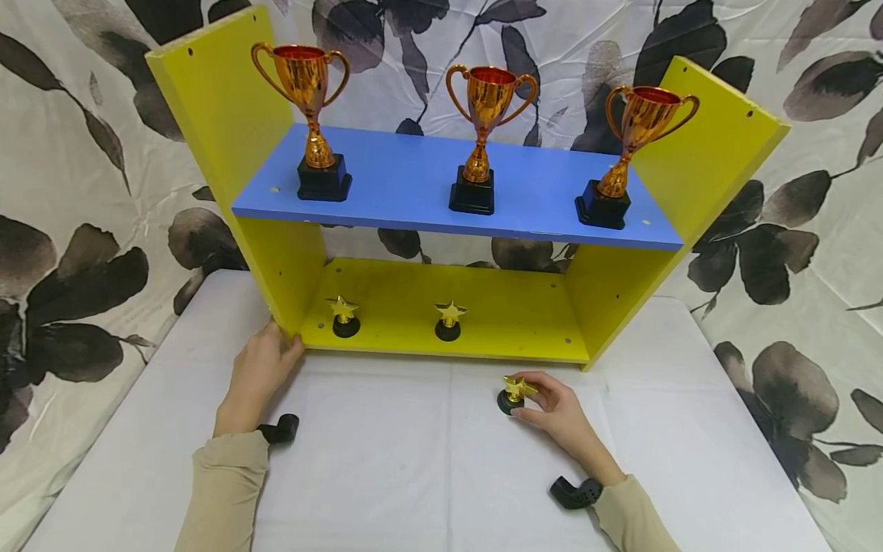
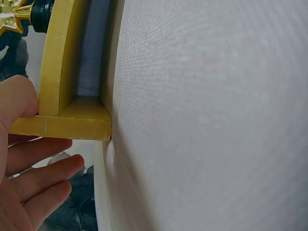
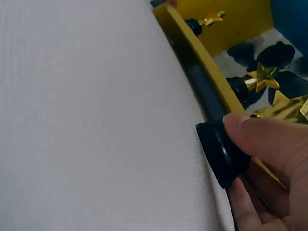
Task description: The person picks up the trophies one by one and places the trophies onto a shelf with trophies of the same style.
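Note:
My right hand [image 1: 552, 406] pinches a small gold star trophy [image 1: 517, 389] close over the white cloth, in front of the shelf. In the right wrist view, thumb and fingers lie on either side of its round black base [image 3: 224, 154]. At the lower left corner of the yellow and blue shelf [image 1: 448, 353], my left hand [image 1: 258, 372] grips the side panel [image 2: 62, 126]. The thumb is on the inner side and the fingers are round the outside. Two matching star trophies, one at left [image 1: 345, 316] and one near the middle [image 1: 448, 320], stand on the yellow bottom board.
Three larger gold cup trophies, at left [image 1: 303, 84], centre [image 1: 486, 103] and right [image 1: 641, 126], stand on the blue middle board [image 1: 400, 172]. A white cloth [image 1: 386, 452] covers the table. Behind hangs a floral curtain [image 1: 779, 192].

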The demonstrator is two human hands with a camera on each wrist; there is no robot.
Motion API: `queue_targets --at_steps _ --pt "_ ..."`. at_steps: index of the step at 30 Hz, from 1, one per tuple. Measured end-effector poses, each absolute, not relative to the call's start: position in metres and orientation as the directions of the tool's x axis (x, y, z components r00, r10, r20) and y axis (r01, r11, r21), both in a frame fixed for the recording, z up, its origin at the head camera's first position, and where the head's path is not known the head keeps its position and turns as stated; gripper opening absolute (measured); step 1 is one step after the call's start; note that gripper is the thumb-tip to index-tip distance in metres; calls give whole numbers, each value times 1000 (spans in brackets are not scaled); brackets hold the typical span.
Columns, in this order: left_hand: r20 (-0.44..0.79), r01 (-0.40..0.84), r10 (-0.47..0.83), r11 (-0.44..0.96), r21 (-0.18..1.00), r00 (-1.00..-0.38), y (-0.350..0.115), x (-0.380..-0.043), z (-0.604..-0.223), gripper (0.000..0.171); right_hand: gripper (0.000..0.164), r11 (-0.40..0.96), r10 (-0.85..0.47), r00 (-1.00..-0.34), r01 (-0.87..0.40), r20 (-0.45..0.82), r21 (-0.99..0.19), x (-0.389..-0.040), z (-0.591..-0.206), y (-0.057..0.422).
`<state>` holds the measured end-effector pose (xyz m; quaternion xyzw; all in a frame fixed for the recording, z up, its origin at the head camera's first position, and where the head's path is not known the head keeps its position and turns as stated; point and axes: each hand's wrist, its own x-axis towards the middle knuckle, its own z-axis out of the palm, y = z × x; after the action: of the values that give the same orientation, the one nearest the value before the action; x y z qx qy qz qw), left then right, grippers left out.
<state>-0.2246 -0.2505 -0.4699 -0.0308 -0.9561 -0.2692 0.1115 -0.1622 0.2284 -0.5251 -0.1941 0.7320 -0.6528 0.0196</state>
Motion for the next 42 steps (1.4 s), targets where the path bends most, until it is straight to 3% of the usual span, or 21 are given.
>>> queue_targets --at_steps 11,18,30,42 --pt "237 124 0 852 508 -971 -251 -225 -471 29 45 347 -212 -957 -261 196 -901 -153 -505 212" --pt "245 129 2 853 506 -970 -250 -225 -470 29 41 367 -208 -961 -247 180 -897 -145 -485 205" --pt "241 127 2 855 503 -970 -250 -224 -470 29 39 361 -197 -963 -244 182 -900 -156 -519 216" --pt "233 127 5 850 511 -972 -251 -224 -470 29 33 405 -189 -964 -251 188 -879 -145 -486 204"
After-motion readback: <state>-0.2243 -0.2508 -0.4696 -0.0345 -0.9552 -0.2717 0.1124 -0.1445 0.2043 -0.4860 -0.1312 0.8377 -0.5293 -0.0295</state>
